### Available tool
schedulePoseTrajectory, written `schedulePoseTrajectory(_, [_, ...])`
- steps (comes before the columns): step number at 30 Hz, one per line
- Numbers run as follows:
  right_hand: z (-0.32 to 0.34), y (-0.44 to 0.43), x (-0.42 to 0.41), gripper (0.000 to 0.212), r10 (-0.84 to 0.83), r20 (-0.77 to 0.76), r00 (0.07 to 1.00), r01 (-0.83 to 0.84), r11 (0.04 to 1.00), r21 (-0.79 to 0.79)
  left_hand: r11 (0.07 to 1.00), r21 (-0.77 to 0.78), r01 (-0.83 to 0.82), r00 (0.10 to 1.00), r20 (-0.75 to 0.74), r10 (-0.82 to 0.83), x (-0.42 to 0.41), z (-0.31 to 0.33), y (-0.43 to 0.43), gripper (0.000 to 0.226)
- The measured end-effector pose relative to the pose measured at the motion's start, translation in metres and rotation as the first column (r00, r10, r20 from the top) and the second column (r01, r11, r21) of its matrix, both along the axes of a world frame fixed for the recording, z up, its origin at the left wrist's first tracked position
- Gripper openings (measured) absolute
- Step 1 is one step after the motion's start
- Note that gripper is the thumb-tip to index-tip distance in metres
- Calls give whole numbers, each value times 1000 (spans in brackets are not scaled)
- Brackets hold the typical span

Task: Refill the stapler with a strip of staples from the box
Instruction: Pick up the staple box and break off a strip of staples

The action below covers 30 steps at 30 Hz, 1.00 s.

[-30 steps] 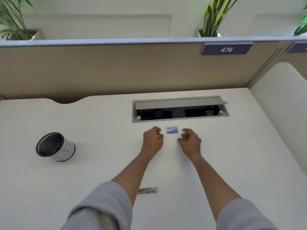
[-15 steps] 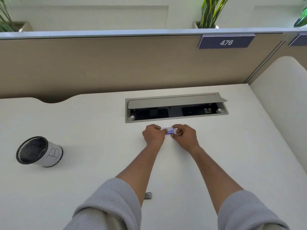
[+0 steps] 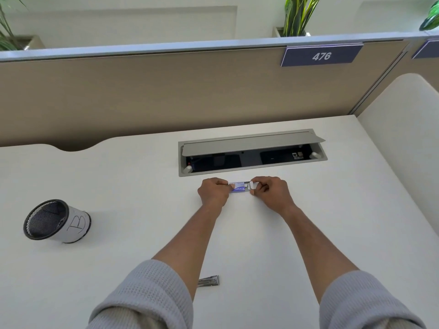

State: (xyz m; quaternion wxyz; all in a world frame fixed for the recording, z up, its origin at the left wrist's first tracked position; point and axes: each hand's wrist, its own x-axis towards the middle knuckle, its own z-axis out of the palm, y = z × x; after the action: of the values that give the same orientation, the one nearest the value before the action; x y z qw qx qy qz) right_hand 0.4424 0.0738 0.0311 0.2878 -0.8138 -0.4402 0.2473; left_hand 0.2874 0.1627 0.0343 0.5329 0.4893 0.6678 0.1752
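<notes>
- Head view: the staple box [image 3: 238, 187] is small, blue and white, and its print is too small to read. It lies on the worktop [image 3: 118, 181], just on the near side of the open cable hatch [image 3: 251, 154], between the two hands.
- The left hand [image 3: 213, 193] grips the left end of the box with curled fingers. The right hand [image 3: 270, 194] pinches a white part [image 3: 250, 185] at the right end. I cannot tell if this is a flap or an inner tray.
- I judge that the step in hand is opening the box. It is best to keep the left hand firm and the box level, and to draw the white part out slowly, so that the strips do not spill or break.
- A small metal object, probably the stapler [image 3: 209, 280], lies near the person. The left forearm partly hides it, and it is well apart from the box.
- A mesh pen cup [image 3: 57, 222] is at the left.
</notes>
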Motion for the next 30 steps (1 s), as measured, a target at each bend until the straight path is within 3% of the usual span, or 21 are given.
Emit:
schedulePoseTrajectory(3, [-1, -2, -3, 30, -26, -24, 999, 26, 1000, 5, 1000, 6, -9, 1000, 9, 9, -2, 0, -1, 14])
schedulePoseTrajectory(7, [1, -1, -14, 36, -129, -183, 975, 145, 987, 75, 1000, 30, -9, 1000, 20, 8, -2, -3, -2, 14])
schedulePoseTrajectory(11, [-1, 4, -27, 16, -170, -111, 979, 183, 975, 123, 999, 47, -13, 1000, 24, 11, -1, -4, -4, 20])
schedulePoseTrajectory(16, [-3, 0, -25, 27, -285, -107, 953, 295, 950, 98, 999, 48, -18, 999, 43, 16, -2, -6, -5, 18])
schedulePoseTrajectory(21, [-1, 7, -31, 14, -325, -19, 946, 325, 942, 89, 998, 63, -18, 999, 47, 15, -2, -5, -5, 17])
schedulePoseTrajectory(30, [2, 23, -38, 18, -383, 0, 924, 383, 923, -36, 997, 79, 1, 999, 38, -4, -2, -6, -6, 22])
